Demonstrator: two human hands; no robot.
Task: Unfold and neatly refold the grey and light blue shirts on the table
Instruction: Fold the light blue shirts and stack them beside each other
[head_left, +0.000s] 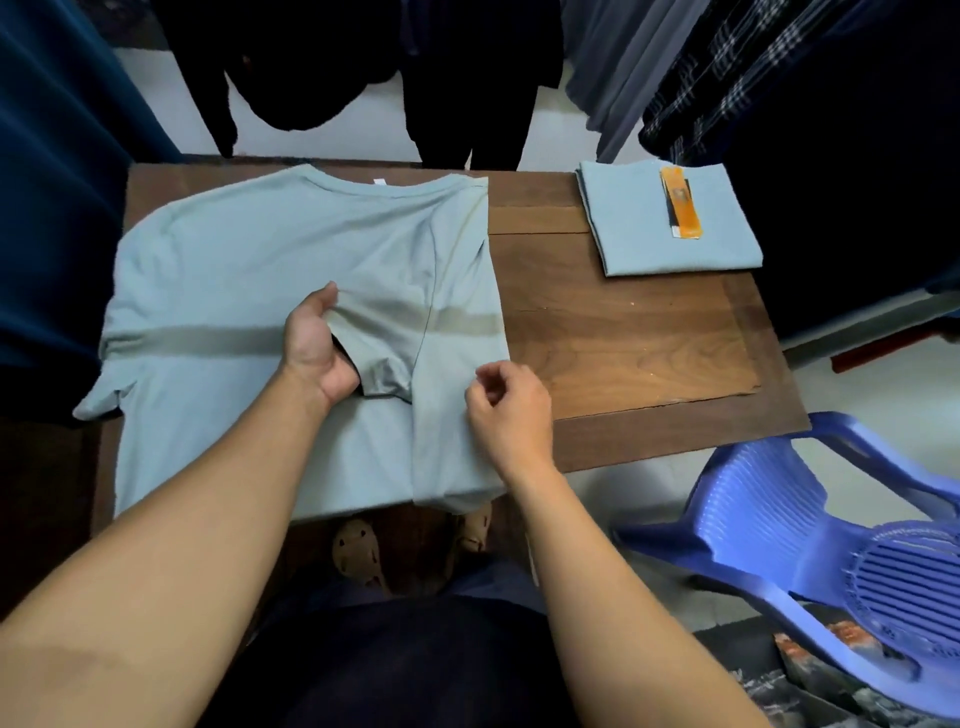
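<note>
On the head camera we see the shirt (234, 249) spread over the left half of the table (623, 338), with its right side folded inward. At centre, our left hand (317, 353) grips the folded-in sleeve (387, 358), fingers curled under it and thumb on top. Our right hand (506, 410), at its 4 o'clock, has its fingers curled over the fold; we cannot tell whether they pinch cloth. A folded shirt (634, 223) lies at 1 o'clock.

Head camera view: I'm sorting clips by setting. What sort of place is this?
Probably a small clothing shop or stockroom: dark garments hang around the wooden table, and the folded shirt carries an orange tag.
</note>
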